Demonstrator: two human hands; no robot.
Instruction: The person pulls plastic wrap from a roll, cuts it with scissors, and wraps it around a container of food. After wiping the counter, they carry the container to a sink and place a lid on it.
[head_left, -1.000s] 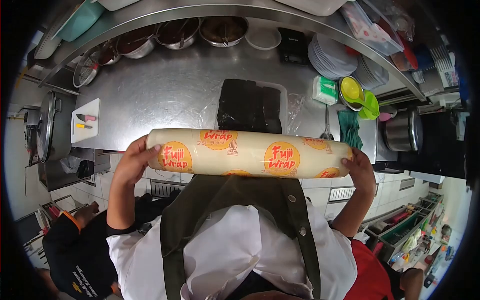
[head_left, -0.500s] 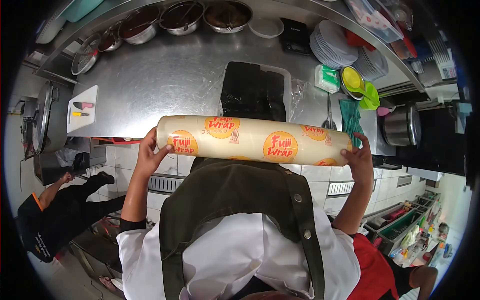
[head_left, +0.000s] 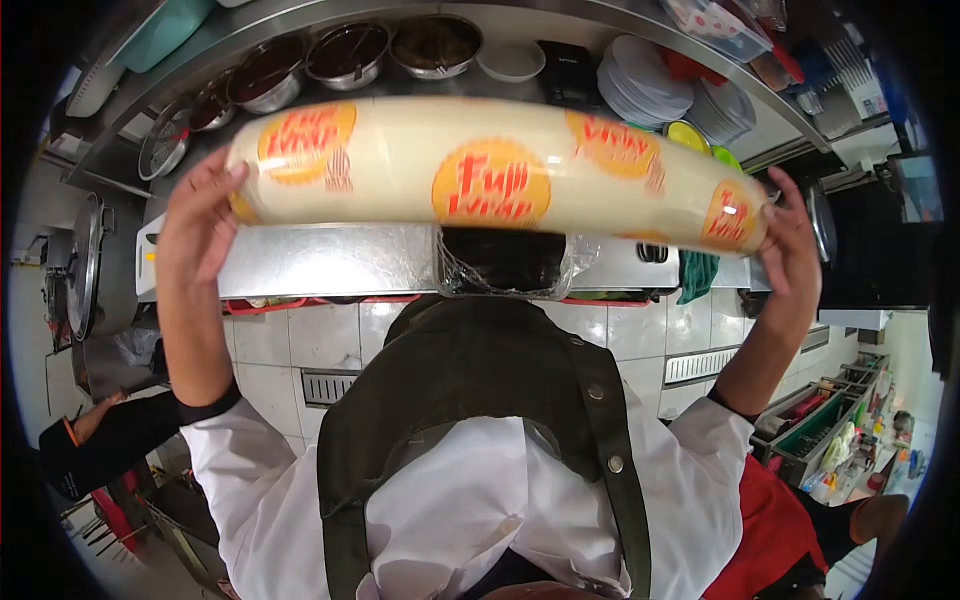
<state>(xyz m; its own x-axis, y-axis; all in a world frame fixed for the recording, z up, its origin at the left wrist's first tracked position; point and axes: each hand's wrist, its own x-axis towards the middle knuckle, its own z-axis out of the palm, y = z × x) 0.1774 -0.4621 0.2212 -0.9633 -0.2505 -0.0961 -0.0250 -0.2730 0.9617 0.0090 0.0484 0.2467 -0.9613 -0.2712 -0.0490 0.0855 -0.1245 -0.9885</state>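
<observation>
A long roll of plastic wrap (head_left: 390, 170), cream with orange and red "Fujii Wrap" prints, is held up lengthwise across the view, above the counter. My left hand (head_left: 205, 205) grips its left end, fingers and thumb around the edge. At the opposite end, my right hand (head_left: 790, 235) clasps the roll, with some fingers hidden behind it. Below the roll, dark black contents (head_left: 503, 258) show in a clear plastic tub at the counter's front edge, partly covered by the roll. Loose clear film (head_left: 582, 258) lies beside the tub.
Metal bowls (head_left: 347, 55) of dark sauce line the back of the steel counter (head_left: 340, 258). Stacked plates (head_left: 645, 80) and a black scale (head_left: 570, 72) stand back right. A green cloth (head_left: 697, 275) hangs over the front edge. Other people are at lower left and lower right.
Both hands have lifted the roll up and nearer the camera, so it looks larger and covers more of the counter. The person at the left has shifted lower in view.
</observation>
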